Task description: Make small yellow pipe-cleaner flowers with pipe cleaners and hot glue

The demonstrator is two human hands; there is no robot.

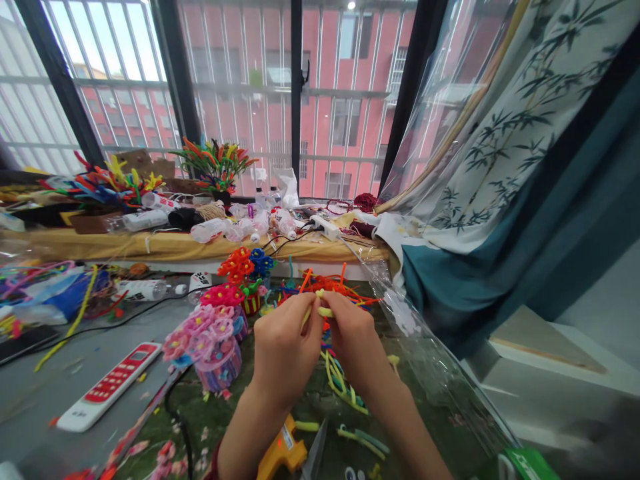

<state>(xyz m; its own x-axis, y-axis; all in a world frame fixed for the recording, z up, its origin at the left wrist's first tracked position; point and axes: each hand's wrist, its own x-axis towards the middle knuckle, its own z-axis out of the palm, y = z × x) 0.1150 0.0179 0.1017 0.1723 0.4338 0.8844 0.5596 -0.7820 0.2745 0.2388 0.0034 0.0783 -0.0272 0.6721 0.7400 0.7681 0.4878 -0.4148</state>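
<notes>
Both my hands meet above the middle of the table, fingertips pinched together. My left hand (283, 343) and my right hand (354, 328) grip a pale yellow pipe cleaner (325, 311), which is bent into a small shape between them. Most of it is hidden by my fingers. Below my wrists lie a yellow glue gun (283, 457) and scissors (316, 452), partly covered by my left forearm. Cut yellow and green pipe cleaner pieces (363, 441) rest beside them. Left of my hands stands a striped purple pot (220, 365) of pink pipe cleaner flowers (207, 332).
A white and red remote-like device (113, 387) lies on the left, with a black cable (181, 413) near it. Orange pipe cleaners (345, 288) are heaped beyond my hands. Red and blue flowers (237, 265) stand behind the pink ones. Plastic bottles (210, 230) clutter the windowsill.
</notes>
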